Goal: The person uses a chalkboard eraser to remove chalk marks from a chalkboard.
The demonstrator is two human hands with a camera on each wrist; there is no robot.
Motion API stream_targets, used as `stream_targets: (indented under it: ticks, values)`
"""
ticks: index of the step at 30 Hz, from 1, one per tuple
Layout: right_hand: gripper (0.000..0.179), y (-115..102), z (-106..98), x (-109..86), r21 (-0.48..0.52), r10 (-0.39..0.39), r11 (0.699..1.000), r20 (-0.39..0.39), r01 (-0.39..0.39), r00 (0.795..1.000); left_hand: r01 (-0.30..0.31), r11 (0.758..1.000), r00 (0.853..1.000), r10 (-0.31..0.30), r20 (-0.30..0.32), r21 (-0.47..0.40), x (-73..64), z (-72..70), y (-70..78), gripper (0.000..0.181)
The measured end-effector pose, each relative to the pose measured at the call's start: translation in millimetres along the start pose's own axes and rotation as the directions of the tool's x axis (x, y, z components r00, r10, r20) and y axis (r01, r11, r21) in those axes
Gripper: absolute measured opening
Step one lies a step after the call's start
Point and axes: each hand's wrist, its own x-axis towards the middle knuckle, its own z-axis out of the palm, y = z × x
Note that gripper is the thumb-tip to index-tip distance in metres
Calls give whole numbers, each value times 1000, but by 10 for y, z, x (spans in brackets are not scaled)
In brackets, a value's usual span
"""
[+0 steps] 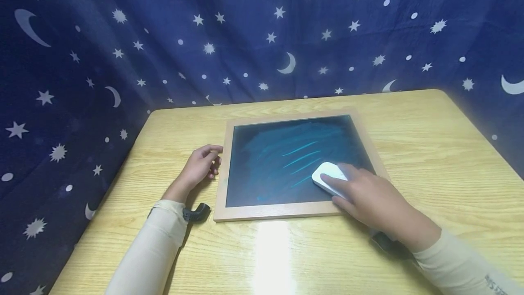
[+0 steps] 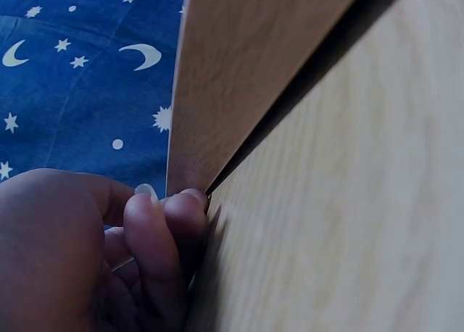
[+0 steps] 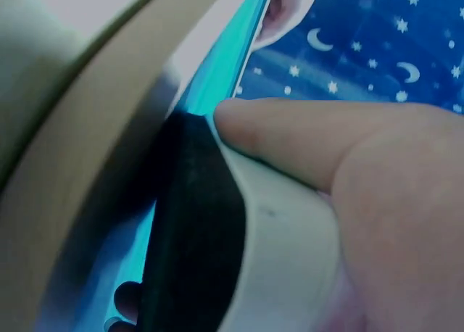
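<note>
A blackboard (image 1: 262, 163) in a light wooden frame (image 1: 282, 211) lies on the table, with several blue-green chalk strokes and smears on its dark surface. My right hand (image 1: 368, 197) grips a board eraser (image 1: 327, 172), white on top, over the lower right of the board. In the right wrist view the eraser's dark pad (image 3: 196, 223) faces the board, the fingers along its white body (image 3: 283, 238). At the frame's left edge rests my left hand (image 1: 200, 167), fingers loosely bent; in the left wrist view its fingertips (image 2: 185, 212) touch the frame's side (image 2: 217, 93).
The wooden table (image 1: 430, 149) extends around the board on all sides. A dark blue curtain (image 1: 245, 35) with stars and moons hangs behind and at the left. Dark wrist mounts (image 1: 197, 213) sit on both forearms, close to the table.
</note>
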Motion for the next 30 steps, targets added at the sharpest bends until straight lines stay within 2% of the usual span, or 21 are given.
stream_targets:
  ticks: [7,11,16,20,24,30]
  values:
    - [51,-172,69,-21,12,-77,997,-7,77,997,0,1000,1000,0,2,9,12,-4,-13,38]
    - [51,-191,99,-18,22,-76,997,-9,76,997,2,1000,1000,-2,-5,15,15,-4,-15,38]
    - [51,-135,94,-2,30,-26,999,19,25,999,0,1000,1000,0,-3,15,7,-2,-9,38]
    - [50,-31,55,22,32,53,998,38,-55,998,-1,1000,1000,1,-5,14,-3,2,-2,38]
    - [50,107,13,32,38,145,988,53,-147,988,-2,1000,1000,2,-7,11,-5,8,1,38]
    - [55,305,-14,37,46,227,972,73,-230,971,-3,1000,1000,3,-7,5,0,9,0,37]
